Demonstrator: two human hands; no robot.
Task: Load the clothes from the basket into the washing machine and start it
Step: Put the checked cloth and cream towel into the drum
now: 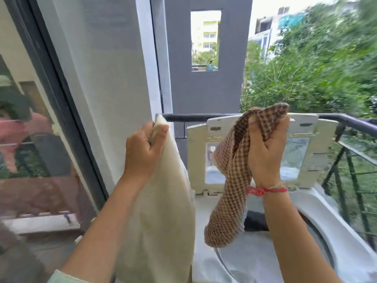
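Head view records both hands raised over an open top-loading washing machine (318, 227). Left hand (142, 152) has its fingers (161, 133) pinched shut on the top edge of a cream cloth (163, 211), which hangs straight down below the knuckles, beside the machine. Right hand (265, 152) is fisted around a brown checked towel (230, 193); its free end dangles below the wrist, above the tub opening.

Risk, as judged: the cream cloth hangs outside the tub rim and could drop to the floor if released there. The towel's tail may catch on the rim.

Raised lid (253, 152) stands just beyond the fingertips; a balcony railing (346, 121) runs behind it. No basket is visible.
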